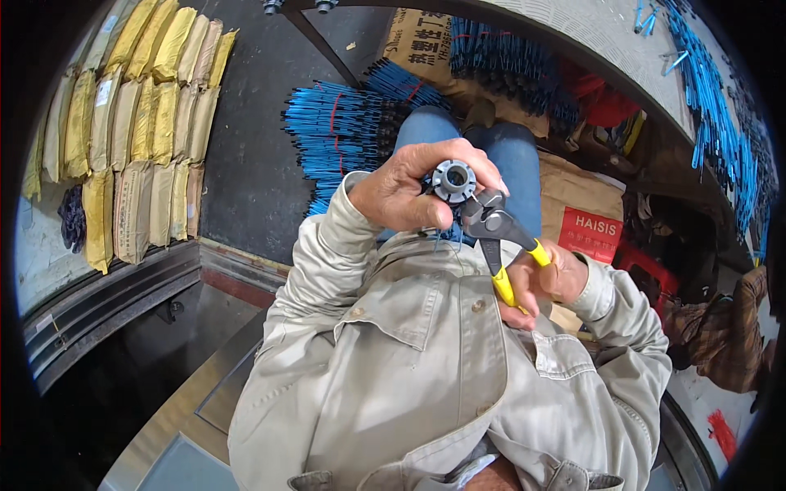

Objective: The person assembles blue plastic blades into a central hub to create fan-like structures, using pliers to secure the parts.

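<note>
My left hand (409, 186) is wrapped round a grey, ring-shaped part (453, 180) with a dark round hole in its middle and slots about its rim. My right hand (555, 280) grips a pair of cutting pliers (494, 224) by the yellow handles, which stand apart. The dark jaws of the pliers are at the right edge of the ring-shaped part, beside my left fingertips. Whether the jaws hold anything is too small to tell. Below the part, a few thin blue pieces show near my lap.
Bundles of blue rods with black ends (336, 123) lie on the floor beyond my left arm. More blue rods (712, 106) lie on a grey table (606, 41) at the upper right. Stacked yellow and tan sacks (123, 123) stand at the left. A brown paper sack (573, 192) lies beside my right leg.
</note>
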Available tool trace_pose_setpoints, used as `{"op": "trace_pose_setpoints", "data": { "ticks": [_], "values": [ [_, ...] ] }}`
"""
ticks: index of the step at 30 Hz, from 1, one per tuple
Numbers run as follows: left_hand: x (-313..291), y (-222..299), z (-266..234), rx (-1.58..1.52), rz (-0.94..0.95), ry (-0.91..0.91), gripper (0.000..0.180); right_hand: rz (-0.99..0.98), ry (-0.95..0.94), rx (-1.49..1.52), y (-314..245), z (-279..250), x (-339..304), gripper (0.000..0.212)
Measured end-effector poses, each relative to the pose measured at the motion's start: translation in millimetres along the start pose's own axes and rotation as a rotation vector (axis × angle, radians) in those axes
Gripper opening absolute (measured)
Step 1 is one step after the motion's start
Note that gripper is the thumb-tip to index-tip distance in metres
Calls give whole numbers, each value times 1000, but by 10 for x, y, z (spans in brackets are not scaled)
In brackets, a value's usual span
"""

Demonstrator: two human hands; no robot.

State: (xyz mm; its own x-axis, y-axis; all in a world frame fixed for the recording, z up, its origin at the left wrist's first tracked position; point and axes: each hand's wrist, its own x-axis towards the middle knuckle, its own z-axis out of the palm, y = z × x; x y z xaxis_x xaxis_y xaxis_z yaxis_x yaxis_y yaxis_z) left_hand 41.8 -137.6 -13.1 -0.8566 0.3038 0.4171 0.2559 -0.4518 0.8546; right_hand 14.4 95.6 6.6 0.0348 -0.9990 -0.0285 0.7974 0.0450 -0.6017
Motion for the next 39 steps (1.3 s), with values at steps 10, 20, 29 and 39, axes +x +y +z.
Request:
{"op": "trace_pose_setpoints", "data": {
  "ticks": [10, 20, 29, 39],
  "values": [
    [-37, 74, -9, 23, -43, 15, 61, -65, 123, -188, 95, 106, 27, 41],
    [-95, 50, 201, 131, 8, 77, 50, 50, 353, -1182, -927, 316, -300, 17],
    [-60, 87, 266, 155, -15, 81, 49, 255, 180, -1497, -1266, 533, -244, 15],
    [-46, 97, 245, 198, -22, 63, 48, 331, 182, -1581, -1321, 508, -206, 16]
  ]
}}
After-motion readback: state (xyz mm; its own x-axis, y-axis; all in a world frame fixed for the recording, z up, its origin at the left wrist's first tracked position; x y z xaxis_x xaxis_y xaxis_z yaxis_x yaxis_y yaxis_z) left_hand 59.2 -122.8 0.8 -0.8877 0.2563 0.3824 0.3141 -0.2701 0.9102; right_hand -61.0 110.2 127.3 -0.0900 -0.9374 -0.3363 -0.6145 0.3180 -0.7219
